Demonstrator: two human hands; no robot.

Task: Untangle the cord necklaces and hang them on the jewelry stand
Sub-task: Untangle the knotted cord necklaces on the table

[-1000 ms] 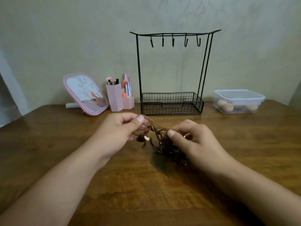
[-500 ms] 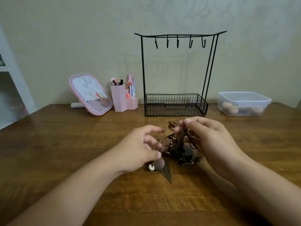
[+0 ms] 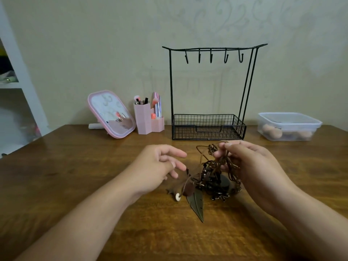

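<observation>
Change: since half a second ago, left hand (image 3: pixel 160 166) has loosened, fingers relaxed beside the cords.
Grip: right hand (image 3: pixel 250 166) pinches cords at the bundle's top, lifting them.
Risk: pulling upward could tighten knots; pendants may snag.
Necklaces: tangled brown cord necklaces (image 3: pixel 212 178) with bronze leaf pendant (image 3: pixel 196 204), on the wooden worktop (image 3: pixel 75 176), before the black wire jewelry stand (image 3: pixel 209 127), hooks bare.

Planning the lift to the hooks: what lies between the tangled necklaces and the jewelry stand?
Only bare wooden table, in the head view. The right hand holds the necklaces up just in front of the jewelry stand.
</observation>
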